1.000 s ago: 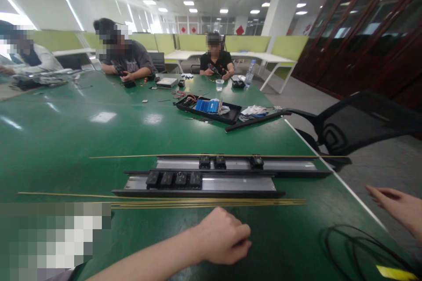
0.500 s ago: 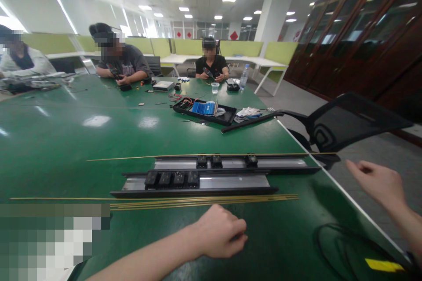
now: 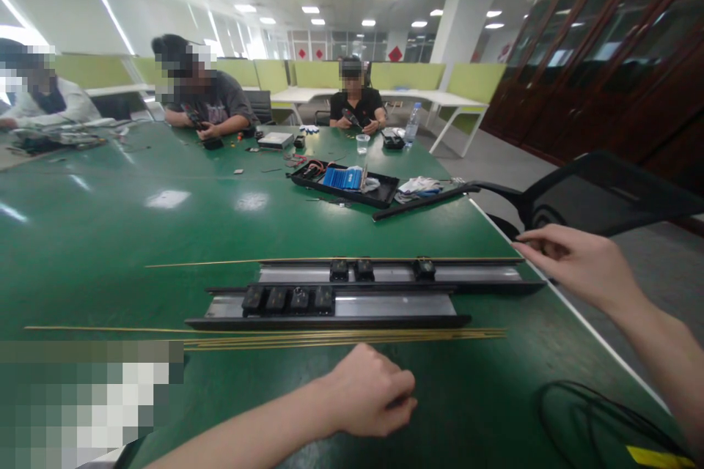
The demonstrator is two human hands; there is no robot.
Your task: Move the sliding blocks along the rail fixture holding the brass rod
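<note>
My left hand [image 3: 377,392] rests on the green table with its fingers curled, and nothing shows in it. Just beyond it lie several thin brass-coloured rods [image 3: 341,338]. My right hand [image 3: 577,264] is over the table's right edge, thumb and fingertips together; whatever they hold is hidden. A single long rod [image 3: 203,262] runs along the farther rail and disappears behind that hand. Two channel-shaped rails lie side by side, the nearer rail [image 3: 393,305] carrying several black blocks [image 3: 276,300] in a row. On the farther rail [image 3: 393,275] sit three spaced black blocks [image 3: 364,270].
Farther back are a black tray [image 3: 379,194] with a blue finned part [image 3: 342,178], gloves [image 3: 421,187] and a bottle [image 3: 411,124]. A mesh chair [image 3: 610,190] stands at the right edge. Black cable [image 3: 594,399] lies front right. Three people sit across the table.
My right hand has moved left and inward, from beyond the table edge to the rod's right end, its fingertips now together. My left hand stays put. The view has shifted slightly.
</note>
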